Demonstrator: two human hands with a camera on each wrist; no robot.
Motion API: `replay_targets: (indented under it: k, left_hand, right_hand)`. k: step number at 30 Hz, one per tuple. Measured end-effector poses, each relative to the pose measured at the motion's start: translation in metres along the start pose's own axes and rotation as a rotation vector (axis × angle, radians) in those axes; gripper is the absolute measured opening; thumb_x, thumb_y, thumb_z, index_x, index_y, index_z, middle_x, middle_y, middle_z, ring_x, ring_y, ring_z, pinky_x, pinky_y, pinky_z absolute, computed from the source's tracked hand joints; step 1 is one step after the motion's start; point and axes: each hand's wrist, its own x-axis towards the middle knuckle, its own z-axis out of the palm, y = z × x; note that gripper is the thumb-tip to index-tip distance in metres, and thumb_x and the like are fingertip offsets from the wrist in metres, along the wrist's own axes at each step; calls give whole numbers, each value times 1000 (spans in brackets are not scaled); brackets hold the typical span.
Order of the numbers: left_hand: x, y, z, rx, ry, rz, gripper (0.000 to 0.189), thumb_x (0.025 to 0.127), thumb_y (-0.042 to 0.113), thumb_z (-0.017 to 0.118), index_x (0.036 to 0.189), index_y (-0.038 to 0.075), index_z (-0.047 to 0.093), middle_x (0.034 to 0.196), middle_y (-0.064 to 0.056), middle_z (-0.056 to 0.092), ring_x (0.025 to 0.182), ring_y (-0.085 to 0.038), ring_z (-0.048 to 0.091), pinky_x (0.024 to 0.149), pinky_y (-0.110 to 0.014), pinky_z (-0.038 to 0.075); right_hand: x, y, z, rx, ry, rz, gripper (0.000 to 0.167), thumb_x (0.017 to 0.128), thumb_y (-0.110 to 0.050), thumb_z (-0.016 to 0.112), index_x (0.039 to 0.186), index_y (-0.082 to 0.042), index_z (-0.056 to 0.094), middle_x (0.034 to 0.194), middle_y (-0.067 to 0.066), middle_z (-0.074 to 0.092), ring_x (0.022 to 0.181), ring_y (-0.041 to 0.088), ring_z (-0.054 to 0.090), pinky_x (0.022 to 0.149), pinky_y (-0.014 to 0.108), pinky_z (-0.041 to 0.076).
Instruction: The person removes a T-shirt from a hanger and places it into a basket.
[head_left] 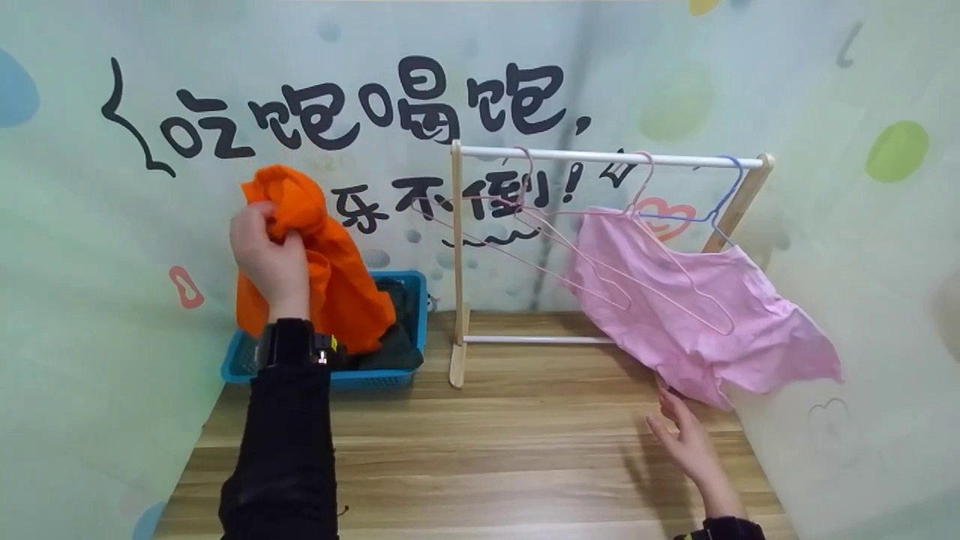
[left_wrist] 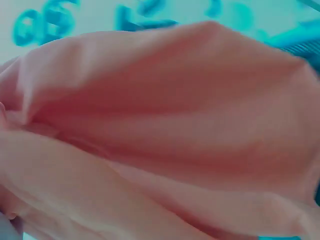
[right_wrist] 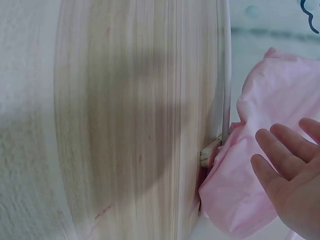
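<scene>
My left hand point(head_left: 268, 251) grips a bunched orange garment point(head_left: 349, 289) by its upper part, raised over a blue basket point(head_left: 375, 379). The garment's lower end hangs down in front of the basket's contents. Its cloth point(left_wrist: 190, 125) fills most of the left wrist view and hides nearly all of that hand. On the rack at the right hangs a pink garment point(head_left: 667, 322), on a pink hanger point(head_left: 643, 180). Just below its lower edge is my right hand point(head_left: 688, 446), holding nothing, with its fingers point(right_wrist: 280, 155) spread and fairly straight in the right wrist view.
A small rack with a white top bar point(head_left: 585, 156) and wooden legs point(head_left: 457, 300) stands on the wooden table point(head_left: 480, 450). Another pink hanger point(head_left: 525, 176) and a blue hanger point(head_left: 731, 187) hang from the bar. Dark cloth point(head_left: 390, 349) lies in the basket. A printed backdrop point(head_left: 420, 37) rises behind.
</scene>
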Motion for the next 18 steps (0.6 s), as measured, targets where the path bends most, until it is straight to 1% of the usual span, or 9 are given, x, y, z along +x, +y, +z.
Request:
replay_targets:
  k: [2,5,6,7,8,9,11,12,18]
  left_hand:
    - [-8,-22,6,76,-132,4,24,91,-4,58,115,-3,63,116,-16,61,116,-31,51,106,-33,35]
    - [-23,-52,9,214,-412,-22,41,90,-6,59,131,-2,58,133,-22,56,127,-40,45,112,-48,30]
    - [-29,-60,9,265,-519,-49,46,92,-4,60,137,-1,53,140,-23,51,132,-42,40,112,-52,28]
    - [-34,-68,8,302,-604,-64,51,93,-1,61,142,0,49,145,-25,46,135,-45,36,112,-56,25]
    - [-40,-74,6,334,-676,-84,54,94,2,61,146,0,45,148,-26,42,137,-47,32,111,-60,24]
    - [-45,-79,4,357,-729,-110,57,95,6,61,148,1,41,150,-26,39,137,-48,31,110,-63,24]
    - [-54,-88,1,387,-793,-150,59,98,11,59,151,2,36,153,-27,33,138,-49,28,108,-67,22]
    - [-58,-91,0,398,-808,-160,59,99,13,58,152,2,34,154,-28,32,138,-50,28,107,-69,21]
    - [-75,-103,-5,442,-830,-138,60,102,20,55,153,-1,31,152,-28,33,137,-51,28,106,-71,21]
  right_hand:
    - [-1,1,0,-11,-12,10,55,93,-6,66,138,14,43,131,39,51,116,55,54,91,59,47]
    - [-2,1,2,-37,-18,14,55,93,-7,67,138,13,44,130,37,53,115,54,54,95,61,44]
    - [-2,1,2,-47,-17,12,55,92,-7,67,138,13,44,129,37,54,115,53,55,96,62,43]
    - [-3,1,2,-56,-15,8,54,92,-7,67,137,13,45,128,37,54,114,52,56,97,62,42]
    - [-3,1,2,-58,-13,3,54,92,-6,67,137,13,45,127,37,55,114,52,56,97,62,41]
    - [-3,1,2,-56,-9,-3,53,91,-6,67,136,13,46,126,37,55,113,53,56,97,62,41]
    - [-2,2,1,-54,-1,-16,52,91,-4,67,135,14,46,125,37,56,112,53,57,95,62,42]
    - [-2,2,1,-56,1,-18,53,91,-4,68,135,14,46,125,37,56,111,53,57,95,62,43]
    - [11,-2,-12,-107,-23,6,59,94,-13,67,142,10,42,133,36,52,119,54,51,101,64,36]
